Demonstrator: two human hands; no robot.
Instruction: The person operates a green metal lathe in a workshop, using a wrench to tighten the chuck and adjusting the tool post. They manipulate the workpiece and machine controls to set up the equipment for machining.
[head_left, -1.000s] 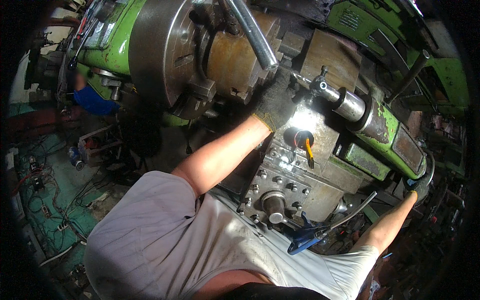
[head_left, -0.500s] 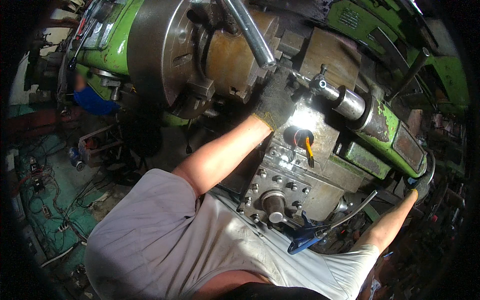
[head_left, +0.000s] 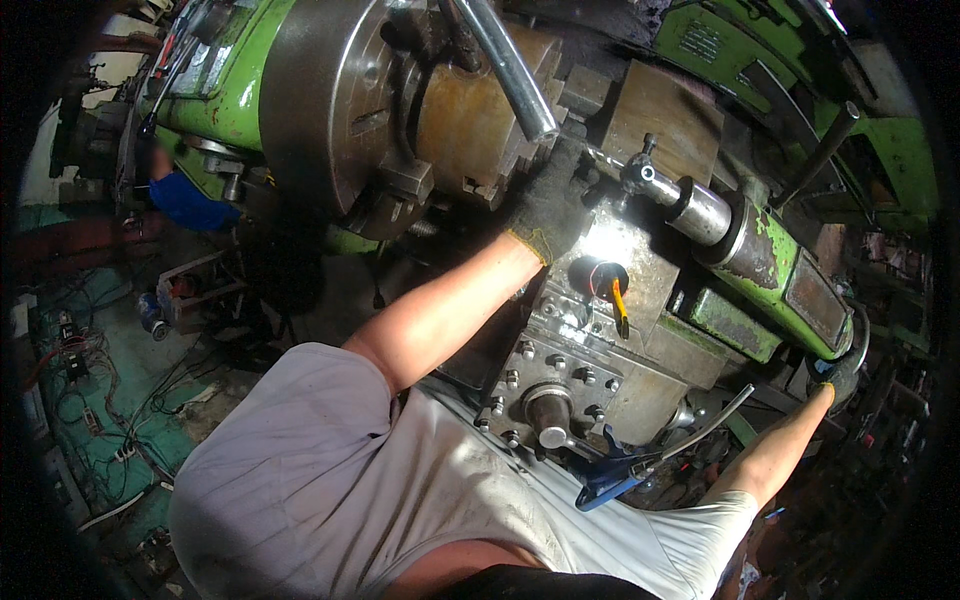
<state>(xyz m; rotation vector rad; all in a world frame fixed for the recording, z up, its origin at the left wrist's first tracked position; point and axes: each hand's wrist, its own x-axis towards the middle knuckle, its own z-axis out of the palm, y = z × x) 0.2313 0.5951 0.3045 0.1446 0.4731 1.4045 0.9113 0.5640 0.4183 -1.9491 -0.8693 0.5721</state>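
Note:
A dark glove covers my left hand (head_left: 552, 200), which reaches in between the brown metal workpiece (head_left: 470, 110) in the lathe chuck (head_left: 315, 110) and the tailstock spindle (head_left: 705, 212). Its fingertips merge with the dark metal there, so their grip cannot be made out. A small clamp-like fitting with a short cross pin (head_left: 645, 172) sits at the spindle's front end. At far right my gloved right hand (head_left: 840, 380) is closed on the curved rim of the tailstock handwheel (head_left: 863, 335), partly hidden by the green tailstock (head_left: 790, 260).
A steel bar handle (head_left: 505, 70) slants down above the workpiece. Nearer me stands the bolted tool post (head_left: 550, 390), with a yellow-handled tool (head_left: 619, 300) behind it and a blue-handled brush-like tool (head_left: 610, 475) beside it. Cables (head_left: 110, 420) lie on the green floor at left.
The fingers of my left hand have shifted slightly, and the bright shank beside them shows less. My right hand stays at the handwheel. The whole view has moved a little.

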